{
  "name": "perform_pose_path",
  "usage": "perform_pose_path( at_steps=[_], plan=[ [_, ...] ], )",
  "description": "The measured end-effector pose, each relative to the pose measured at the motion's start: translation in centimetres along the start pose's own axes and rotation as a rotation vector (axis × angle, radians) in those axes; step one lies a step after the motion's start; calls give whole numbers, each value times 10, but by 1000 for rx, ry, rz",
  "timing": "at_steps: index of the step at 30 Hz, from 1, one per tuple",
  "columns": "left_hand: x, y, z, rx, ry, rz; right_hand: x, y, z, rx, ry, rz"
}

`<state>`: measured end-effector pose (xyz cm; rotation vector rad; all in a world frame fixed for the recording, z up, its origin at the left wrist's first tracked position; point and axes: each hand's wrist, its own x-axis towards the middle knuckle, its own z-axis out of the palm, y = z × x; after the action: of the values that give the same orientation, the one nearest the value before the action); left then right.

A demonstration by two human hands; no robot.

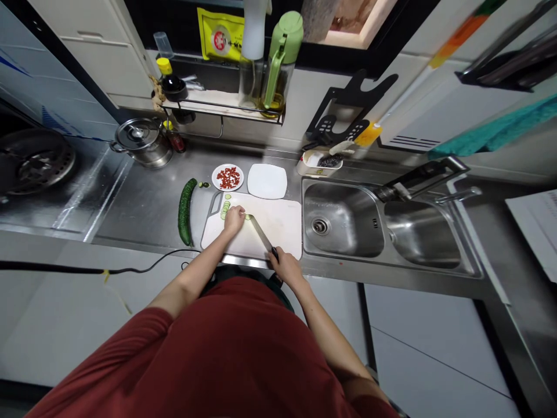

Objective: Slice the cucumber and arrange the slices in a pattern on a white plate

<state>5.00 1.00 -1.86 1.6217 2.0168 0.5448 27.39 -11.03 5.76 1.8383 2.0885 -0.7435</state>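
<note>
My right hand [287,266] grips the dark handle of a kitchen knife [261,235] over the white cutting board [278,217]. The blade slants up and left, its tip beside a pale green cucumber slice [248,216]. My left hand [235,219] rests on the board's left half with its fingers drawn together; whatever they hold is too small to make out. Several cucumber slices [225,210] lie in a row just left of that hand. Off the board's left side lies a whole cucumber [185,212], near small cucumber end pieces [203,184].
Behind the board stand a plate [214,181] of chopped red pieces and a white square plate [267,180]. A double sink [343,247] adjoins on the right. A lidded steel pot [143,142] is at back left, beneath a wall shelf [217,104] with bottles.
</note>
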Motion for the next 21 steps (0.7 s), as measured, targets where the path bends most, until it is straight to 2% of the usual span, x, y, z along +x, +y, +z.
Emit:
perform_pose_path(
  at_steps=[9, 21],
  plan=[
    [6, 1, -2, -32, -50, -59, 0, -4, -7, -19, -37, 0],
    [7, 0, -1, -31, -37, -59, -1, -9, -7, -54, -36, 5]
  ],
)
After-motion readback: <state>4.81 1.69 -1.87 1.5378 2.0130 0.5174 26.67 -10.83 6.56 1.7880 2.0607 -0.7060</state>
